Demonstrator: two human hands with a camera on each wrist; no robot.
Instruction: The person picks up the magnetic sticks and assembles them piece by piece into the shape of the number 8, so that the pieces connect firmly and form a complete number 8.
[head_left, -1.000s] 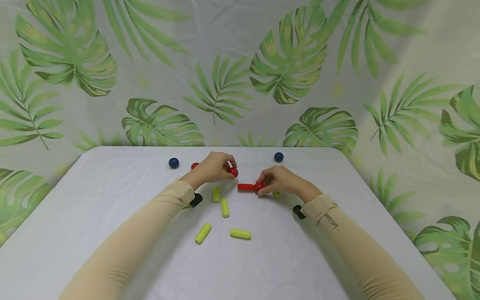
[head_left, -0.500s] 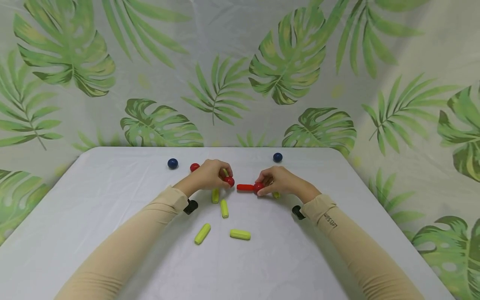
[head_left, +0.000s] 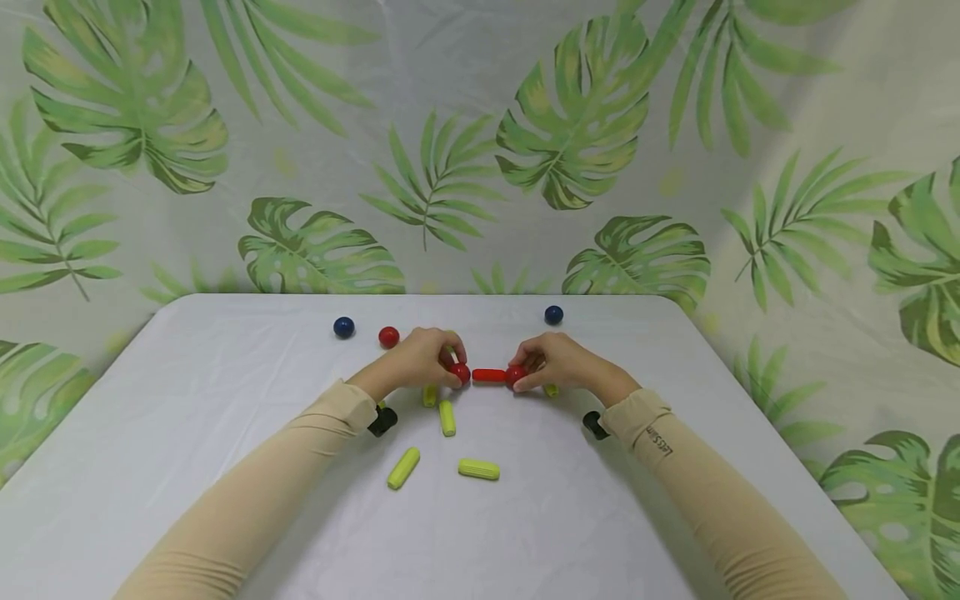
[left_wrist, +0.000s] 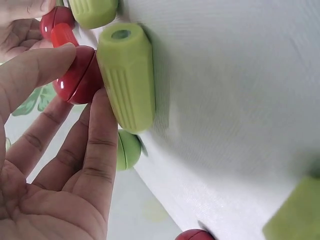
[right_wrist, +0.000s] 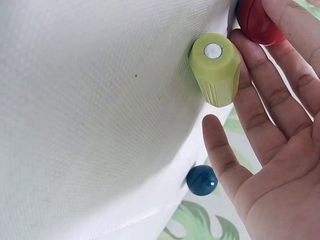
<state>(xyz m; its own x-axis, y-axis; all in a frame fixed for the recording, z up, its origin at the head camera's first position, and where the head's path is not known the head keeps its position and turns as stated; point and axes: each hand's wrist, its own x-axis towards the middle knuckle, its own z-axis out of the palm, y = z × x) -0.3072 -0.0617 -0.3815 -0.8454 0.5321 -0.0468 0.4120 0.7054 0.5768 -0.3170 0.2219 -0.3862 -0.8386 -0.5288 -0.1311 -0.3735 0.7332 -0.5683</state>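
My left hand (head_left: 422,360) pinches a red ball (left_wrist: 80,77) between thumb and fingers, low over the table. Facing it, my right hand (head_left: 561,363) holds another red ball (head_left: 514,377) at the right end of a red rod (head_left: 488,376). The rod lies level between the two balls, its left end right by the left-hand ball. Beside the left fingers stands a yellow-green rod (left_wrist: 127,77) with a round socket in its end. Near the right fingers is a yellow-green rod (right_wrist: 216,67) with a silvery disc in its end.
Several yellow-green rods (head_left: 479,469) lie toward the front of the white table (head_left: 570,525). Behind the hands are a third red ball (head_left: 388,337), two dark blue balls (head_left: 344,327) (head_left: 553,315) and a green ball (left_wrist: 128,150). A leaf-print cloth (head_left: 435,183) hangs behind.
My left hand has come down toward the front with its red ball, bringing it in line with the red rod's left end. The right hand has stayed in place.
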